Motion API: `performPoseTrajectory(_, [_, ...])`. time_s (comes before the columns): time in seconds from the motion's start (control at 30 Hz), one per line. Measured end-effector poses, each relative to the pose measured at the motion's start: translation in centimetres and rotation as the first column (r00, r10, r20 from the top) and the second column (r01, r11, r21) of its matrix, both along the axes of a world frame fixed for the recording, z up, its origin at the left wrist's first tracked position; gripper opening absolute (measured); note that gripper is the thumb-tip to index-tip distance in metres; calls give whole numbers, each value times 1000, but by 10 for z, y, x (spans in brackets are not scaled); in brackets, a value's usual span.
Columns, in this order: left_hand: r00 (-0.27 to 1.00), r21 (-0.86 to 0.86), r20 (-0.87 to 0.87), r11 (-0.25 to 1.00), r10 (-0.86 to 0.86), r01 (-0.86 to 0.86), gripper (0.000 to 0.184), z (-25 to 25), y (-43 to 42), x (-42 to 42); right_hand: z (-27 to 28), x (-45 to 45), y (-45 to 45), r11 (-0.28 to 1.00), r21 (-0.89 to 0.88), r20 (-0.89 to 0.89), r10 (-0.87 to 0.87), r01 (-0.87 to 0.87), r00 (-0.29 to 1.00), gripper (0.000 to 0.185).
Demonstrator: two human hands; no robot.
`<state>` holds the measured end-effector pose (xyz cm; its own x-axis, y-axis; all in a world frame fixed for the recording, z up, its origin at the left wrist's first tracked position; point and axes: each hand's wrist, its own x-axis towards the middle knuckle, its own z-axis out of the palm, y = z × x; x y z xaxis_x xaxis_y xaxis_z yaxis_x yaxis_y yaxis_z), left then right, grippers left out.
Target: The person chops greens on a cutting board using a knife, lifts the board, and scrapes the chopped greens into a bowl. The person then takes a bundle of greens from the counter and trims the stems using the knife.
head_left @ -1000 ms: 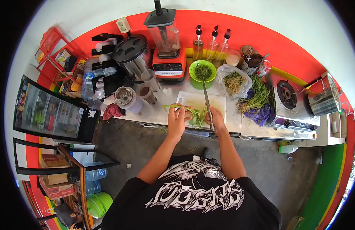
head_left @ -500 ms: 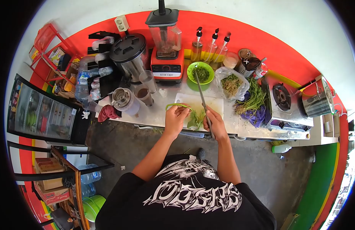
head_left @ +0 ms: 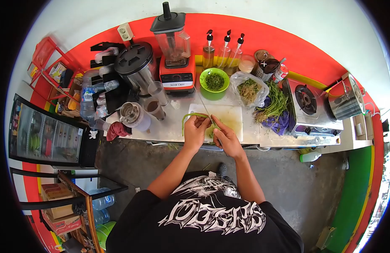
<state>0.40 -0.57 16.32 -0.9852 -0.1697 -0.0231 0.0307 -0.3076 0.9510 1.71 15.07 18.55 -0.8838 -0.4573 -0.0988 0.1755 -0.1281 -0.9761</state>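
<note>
My left hand (head_left: 197, 131) is closed on a long green stalk (head_left: 184, 119) that bends out to the left over the front of a white cutting board (head_left: 234, 120). My right hand (head_left: 228, 140) grips a long knife (head_left: 202, 101), its thin blade pointing up and left between the two hands. The fingertips of both hands nearly meet around the stalk, so the contact of blade and stalk is partly hidden. Behind the board stands a green bowl (head_left: 214, 95) with finely chopped greens (head_left: 214, 82) inside.
Right of the board are a plastic bag of rooty trimmings (head_left: 249, 90), leafy greens (head_left: 276, 101) and a gas stove (head_left: 313, 110) with a steel pot (head_left: 348, 103) beyond. A red blender (head_left: 176, 76), cups (head_left: 154, 108) and pump bottles (head_left: 224, 55) stand behind and left.
My right hand has brought the knife down and left, from raised over the board to beside my left hand. The stalk now droops further at its left end. The view has shifted slightly.
</note>
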Motion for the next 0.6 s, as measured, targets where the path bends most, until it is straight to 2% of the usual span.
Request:
performPoseTrajectory(0.3, [1000,-16,-15,1000,-2,2,10,-1,0,3,-8,0,2,997,70,-48,13,-10,999,53])
performPoseTrajectory(0.37, [1000,-14,-20,1000,16,-16,10,2,0,3,-8,0,2,1000,5,7,13,-13,1000,53])
performPoseTrajectory(0.6, [1000,-2,-28,1000,-3,3,13,2,-7,3,-1,1,0,998,-36,-27,54,-55,998,53])
